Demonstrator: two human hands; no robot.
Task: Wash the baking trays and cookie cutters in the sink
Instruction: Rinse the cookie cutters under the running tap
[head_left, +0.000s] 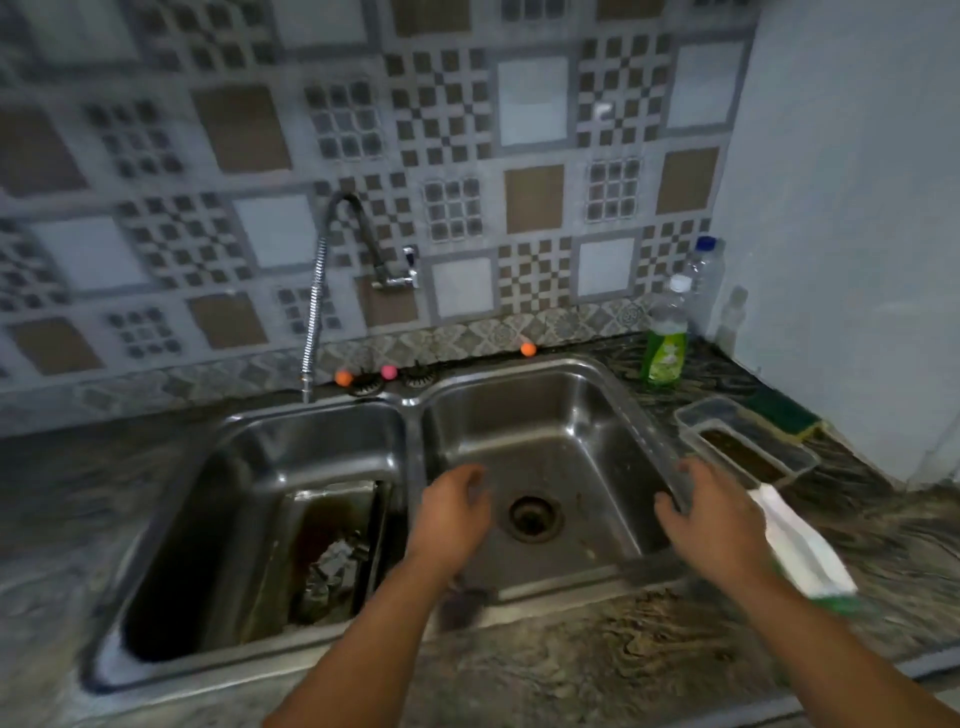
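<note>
Steel double sink set in a marbled stone bench. Left basin: dark baking tray leaning against the divider wall, brown-stained, with a crumpled grey item at its foot; too blurred to identify. Right basin: bare, drain at centre. Left hand over the right basin beside the drain, fingers loosely curled, holding nothing. Right hand at the basin's right rim, fingers spread, holding nothing. Tap with coiled hose behind the left basin. Green soap bottle, clear bottle, plastic container and sponge on the bench at right.
</note>
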